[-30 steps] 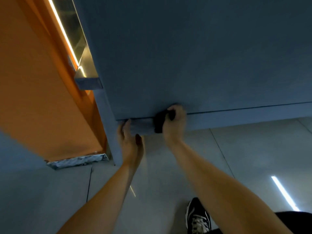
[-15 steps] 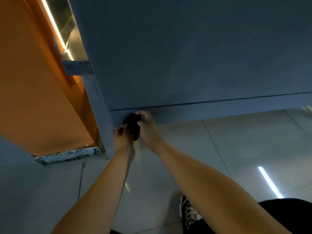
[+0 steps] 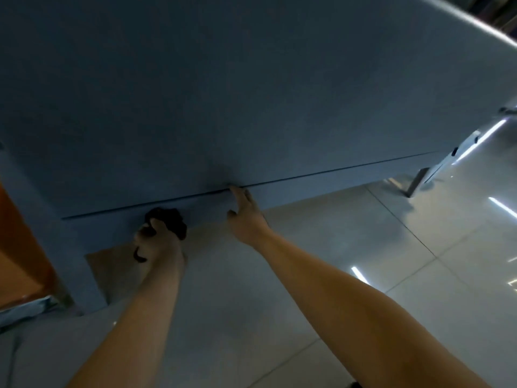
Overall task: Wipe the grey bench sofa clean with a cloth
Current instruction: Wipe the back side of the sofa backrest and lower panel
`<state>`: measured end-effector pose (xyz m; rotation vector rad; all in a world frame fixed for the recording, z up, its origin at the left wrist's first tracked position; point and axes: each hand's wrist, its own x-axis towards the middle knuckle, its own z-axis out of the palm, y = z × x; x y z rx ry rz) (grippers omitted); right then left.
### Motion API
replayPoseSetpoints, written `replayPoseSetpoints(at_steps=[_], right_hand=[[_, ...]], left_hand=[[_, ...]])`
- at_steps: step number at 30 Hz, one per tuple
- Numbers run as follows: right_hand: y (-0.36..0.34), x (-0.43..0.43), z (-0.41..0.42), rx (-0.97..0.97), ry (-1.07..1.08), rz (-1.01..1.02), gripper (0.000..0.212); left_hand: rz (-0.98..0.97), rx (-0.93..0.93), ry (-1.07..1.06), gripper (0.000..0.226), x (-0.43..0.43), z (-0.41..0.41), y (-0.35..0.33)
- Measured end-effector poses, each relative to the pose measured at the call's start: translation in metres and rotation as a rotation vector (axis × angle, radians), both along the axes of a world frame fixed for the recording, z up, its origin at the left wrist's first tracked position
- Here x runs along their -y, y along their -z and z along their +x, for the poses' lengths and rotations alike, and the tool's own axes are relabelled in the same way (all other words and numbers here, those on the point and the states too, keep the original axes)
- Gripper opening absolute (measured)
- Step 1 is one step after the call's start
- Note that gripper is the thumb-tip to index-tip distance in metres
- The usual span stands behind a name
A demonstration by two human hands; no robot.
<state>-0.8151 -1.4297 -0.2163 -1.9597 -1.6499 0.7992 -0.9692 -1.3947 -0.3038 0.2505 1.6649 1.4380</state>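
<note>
The grey bench sofa (image 3: 251,93) fills the upper part of the head view, with a thin seam running above its lower front rail. My left hand (image 3: 156,242) grips a bunched dark cloth (image 3: 170,222) and holds it against the front rail near the left end. My right hand (image 3: 246,214) rests with straight fingers on the rail, fingertips at the seam, a short way right of the cloth.
An orange panel (image 3: 16,247) stands at the far left beside the sofa's left leg (image 3: 84,275). Glossy pale floor tiles (image 3: 363,247) lie below and to the right. A metal leg (image 3: 416,182) shows at the sofa's right end.
The cloth has passed from my right hand to my left hand. My right hand has let go and moved right along the rail. The view has swung to the right.
</note>
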Motion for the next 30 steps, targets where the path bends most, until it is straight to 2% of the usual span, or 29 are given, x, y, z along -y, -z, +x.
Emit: replayPoseSetpoints(at_steps=[2, 5, 7, 10, 13, 15, 17, 21, 23, 26, 30], right_hand=[[0.006, 0.002, 0.005, 0.02, -0.037, 0.051, 0.068], [0.025, 0.0, 0.011, -0.046, -0.04, 0.093, 0.072], [0.037, -0.003, 0.012, -0.068, -0.05, 0.137, 0.07], [0.053, -0.009, 0.024, 0.087, -0.125, 0.226, 0.068], [0.056, -0.015, 0.041, 0.166, -0.203, 0.216, 0.074], [0.056, -0.019, 0.048, 0.166, -0.217, 0.253, 0.072], [0.059, -0.02, 0.053, 0.127, -0.233, 0.287, 0.069], [0.07, -0.024, 0.07, -0.055, -0.27, 0.376, 0.064], [0.071, -0.028, 0.086, -0.112, -0.213, 0.414, 0.055], [0.078, -0.037, 0.114, -0.161, -0.083, 0.38, 0.047], [0.088, -0.045, 0.152, -0.244, -0.043, 0.268, 0.045]], left_hand=[[0.002, -0.027, 0.036, 0.026, 0.001, 0.025, -0.012], [-0.08, -0.05, 0.106, 0.037, -0.006, 0.052, -0.01], [-0.033, -0.02, 0.204, 0.036, -0.008, 0.072, -0.015], [0.035, 0.075, 0.292, 0.027, -0.015, 0.096, -0.005], [0.05, 0.072, 0.118, 0.031, -0.011, 0.093, -0.002], [0.031, 0.024, -0.051, 0.028, -0.007, 0.079, 0.003], [0.011, -0.003, -0.128, 0.023, -0.008, 0.07, 0.002], [-0.099, -0.086, -0.081, 0.042, -0.015, 0.083, -0.006], [-0.084, -0.061, -0.154, 0.038, -0.019, 0.095, -0.008], [-0.105, -0.087, -0.137, 0.038, -0.025, 0.122, -0.012], [-0.108, -0.101, -0.137, 0.041, -0.033, 0.179, -0.022]])
